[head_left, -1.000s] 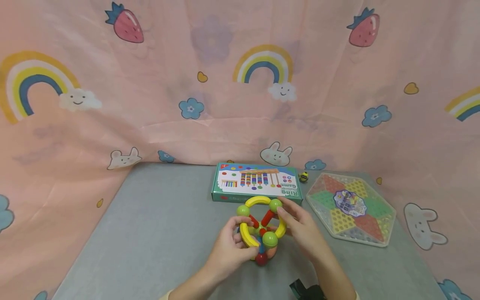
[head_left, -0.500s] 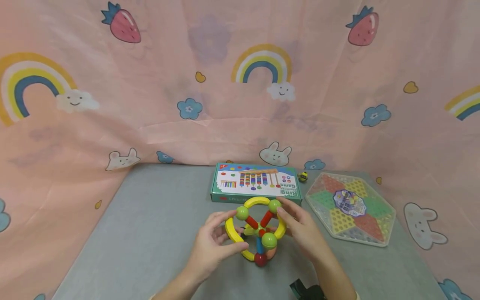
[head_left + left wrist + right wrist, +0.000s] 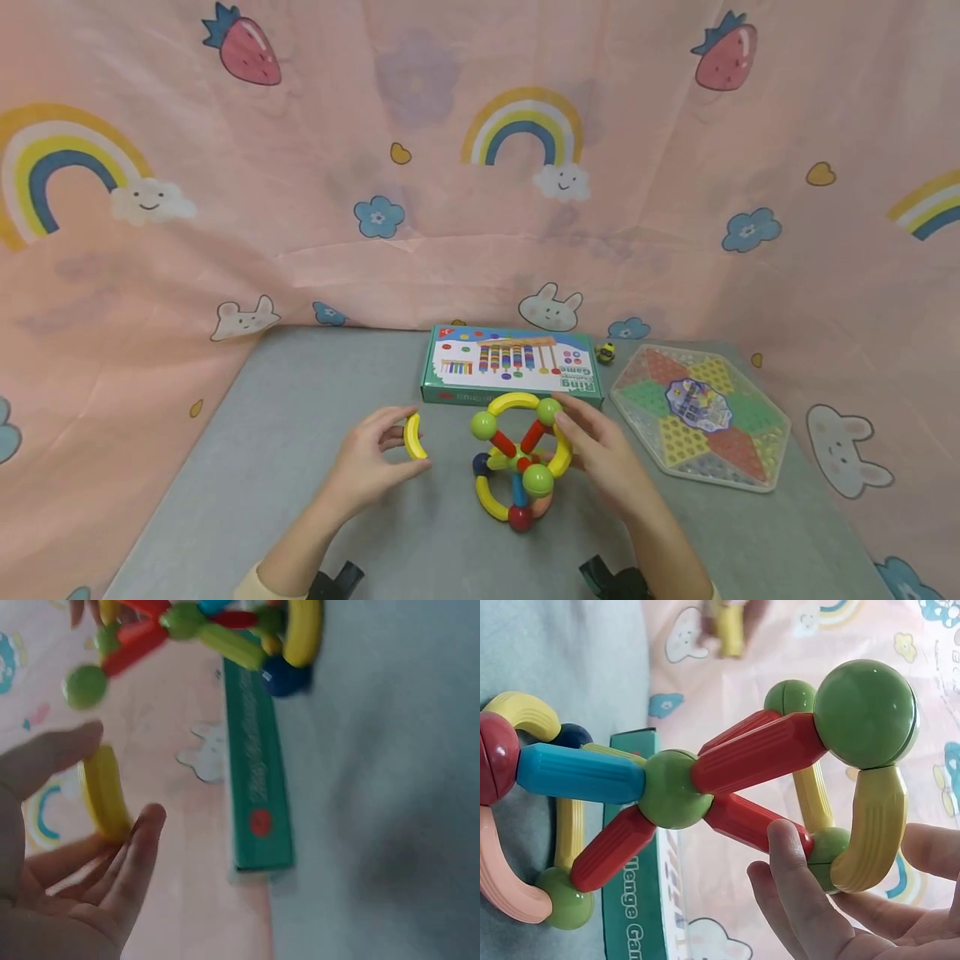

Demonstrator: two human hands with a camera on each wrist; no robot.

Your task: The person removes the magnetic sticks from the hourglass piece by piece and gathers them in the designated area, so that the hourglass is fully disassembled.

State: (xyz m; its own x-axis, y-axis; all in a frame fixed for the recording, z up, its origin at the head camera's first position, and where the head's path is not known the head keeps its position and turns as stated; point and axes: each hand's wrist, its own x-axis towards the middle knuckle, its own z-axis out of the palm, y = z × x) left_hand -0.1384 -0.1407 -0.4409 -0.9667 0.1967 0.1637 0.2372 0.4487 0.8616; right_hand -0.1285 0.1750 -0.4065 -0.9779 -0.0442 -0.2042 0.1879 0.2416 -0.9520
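In the head view my left hand [image 3: 363, 458] pinches a yellow curved rod [image 3: 413, 437] between thumb and fingers, apart from the ball-and-rod construction toy [image 3: 537, 481] to its right. The left wrist view shows this rod [image 3: 105, 793] spanning from thumb to fingertips. My right hand [image 3: 603, 454] grips the toy's upper right side, at a green ball [image 3: 829, 855] and another yellow curved rod [image 3: 876, 832]. Red and blue straight rods meet at a central green ball [image 3: 676, 789]. Below are a red ball [image 3: 521, 518], a dark blue ball [image 3: 481, 464] and a pink curved rod [image 3: 510, 874].
A green "Ring Game" box [image 3: 517, 362] lies behind the toy, with a small bee figure [image 3: 607, 353] beside it. On the right lies a hexagonal Chinese checkers board [image 3: 705, 417]. A pink patterned curtain [image 3: 337, 275] hangs behind the grey tabletop [image 3: 285, 467].
My left hand has pulled a yellow curved rod off the toy's left side and moved left with it. My right hand has kept its hold on the toy, nearly still.
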